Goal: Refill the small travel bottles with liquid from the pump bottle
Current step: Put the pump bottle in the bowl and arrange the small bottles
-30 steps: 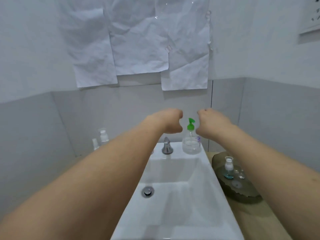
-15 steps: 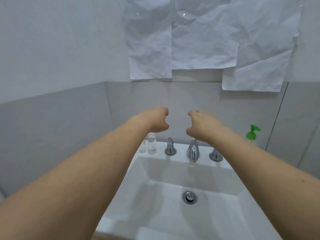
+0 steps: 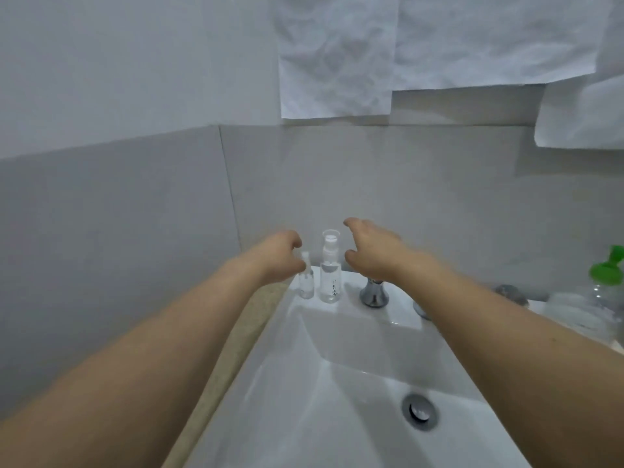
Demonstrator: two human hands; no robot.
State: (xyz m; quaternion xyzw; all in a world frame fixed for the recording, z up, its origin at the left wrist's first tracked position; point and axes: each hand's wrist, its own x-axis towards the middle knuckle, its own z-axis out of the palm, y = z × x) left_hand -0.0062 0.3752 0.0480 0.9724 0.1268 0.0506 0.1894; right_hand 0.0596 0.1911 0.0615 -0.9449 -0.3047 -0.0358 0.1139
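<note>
A: Where are the travel bottles?
B: Upright on the sink (image 3: 354, 332) ledge's back corner, about eleven o'clock from the drain (image 3: 419, 411). The small bottle (image 3: 306, 282) stands just beside the taller bottle (image 3: 330, 271), at its nine o'clock.
A: And the hands?
B: The left hand (image 3: 280, 256) is at the small bottle's top, fingers curled around it; whether it truly grips, I cannot tell. The right hand (image 3: 369, 253) hangs loose and spread, holding nothing, at three o'clock of the taller bottle, above a chrome tap handle (image 3: 373, 293).
A: The pump bottle?
B: The pump bottle (image 3: 607, 285), green-topped, sits far off at three o'clock, well apart from both hands
</note>
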